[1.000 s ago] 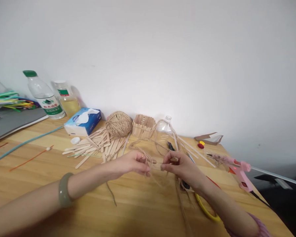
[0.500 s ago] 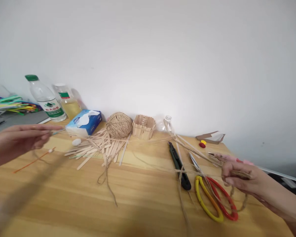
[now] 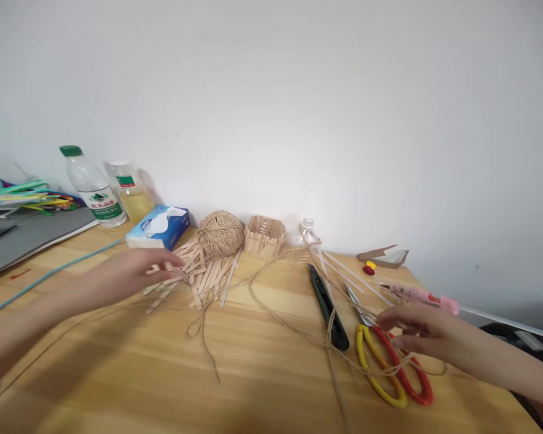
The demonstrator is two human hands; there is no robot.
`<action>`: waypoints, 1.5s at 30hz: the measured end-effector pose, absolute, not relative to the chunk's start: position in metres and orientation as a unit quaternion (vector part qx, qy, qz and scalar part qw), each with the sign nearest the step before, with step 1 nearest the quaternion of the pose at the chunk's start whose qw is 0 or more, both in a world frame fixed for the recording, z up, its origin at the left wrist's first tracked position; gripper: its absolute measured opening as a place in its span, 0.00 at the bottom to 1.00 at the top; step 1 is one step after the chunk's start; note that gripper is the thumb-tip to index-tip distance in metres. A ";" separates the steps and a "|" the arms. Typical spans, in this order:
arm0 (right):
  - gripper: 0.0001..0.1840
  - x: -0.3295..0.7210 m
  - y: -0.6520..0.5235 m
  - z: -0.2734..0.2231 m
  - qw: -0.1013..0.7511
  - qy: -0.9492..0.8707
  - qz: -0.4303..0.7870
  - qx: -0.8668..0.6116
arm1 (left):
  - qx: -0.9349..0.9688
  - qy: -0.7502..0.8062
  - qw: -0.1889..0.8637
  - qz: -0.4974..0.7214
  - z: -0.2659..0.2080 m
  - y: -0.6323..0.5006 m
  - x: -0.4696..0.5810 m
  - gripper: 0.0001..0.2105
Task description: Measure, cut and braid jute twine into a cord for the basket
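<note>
My left hand [image 3: 138,274] reaches in from the left with its fingers stretched out and apart, holding nothing that I can see. Its fingertips overlap the left side of a heap of wooden craft sticks [image 3: 215,277]. My right hand [image 3: 419,328] hovers over the handles of the yellow-and-red scissors [image 3: 396,374], fingers loosely curved, thumb apart, nothing between them. Loose jute twine [image 3: 280,320] runs across the table and over the scissors and a dark utility knife [image 3: 328,307]. Behind the sticks sits the ball of twine [image 3: 221,234].
A small stick basket [image 3: 265,237] and a clear bottle top [image 3: 308,226] stand near the wall. Further left are a tissue pack [image 3: 158,228], two bottles and pipe cleaners [image 3: 22,196]. A pink pen [image 3: 419,297] lies beyond my right hand.
My left hand has moved right toward the sticks. The right hand has let go of the bundle of twine, which now lies slack over the scissors. A blue pipe cleaner now shows at left.
</note>
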State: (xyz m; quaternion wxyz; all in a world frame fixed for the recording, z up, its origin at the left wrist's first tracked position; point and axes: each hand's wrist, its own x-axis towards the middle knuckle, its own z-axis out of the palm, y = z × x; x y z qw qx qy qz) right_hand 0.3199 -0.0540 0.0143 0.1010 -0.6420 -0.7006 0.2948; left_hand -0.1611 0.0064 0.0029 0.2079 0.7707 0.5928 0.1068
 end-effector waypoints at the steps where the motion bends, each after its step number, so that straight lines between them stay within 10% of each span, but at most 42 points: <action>1: 0.13 0.318 -0.051 0.017 0.081 -0.713 0.282 -0.637 | 0.789 0.575 0.193 0.099 0.002 0.010 -0.140 0.16; 12: 0.16 0.240 0.077 -0.010 0.216 -0.576 0.309 -0.725 | 0.862 0.507 0.005 -0.010 -0.049 0.038 -0.024 0.11; 28: 0.12 0.249 0.115 -0.012 0.169 -0.538 0.350 -0.748 | 0.867 0.497 0.028 0.018 -0.062 0.047 -0.022 0.11; 36: 0.10 0.239 0.116 -0.009 0.311 -0.560 0.241 -0.729 | 0.858 0.509 0.034 0.058 -0.063 0.044 -0.029 0.10; 41: 0.12 0.221 0.111 0.018 0.431 -0.602 0.173 -0.650 | 0.827 0.516 0.176 0.137 -0.056 0.047 -0.035 0.05; 45: 0.13 0.202 0.098 0.039 0.443 -0.660 0.195 -0.575 | 0.698 0.440 0.498 0.267 -0.045 0.048 -0.038 0.03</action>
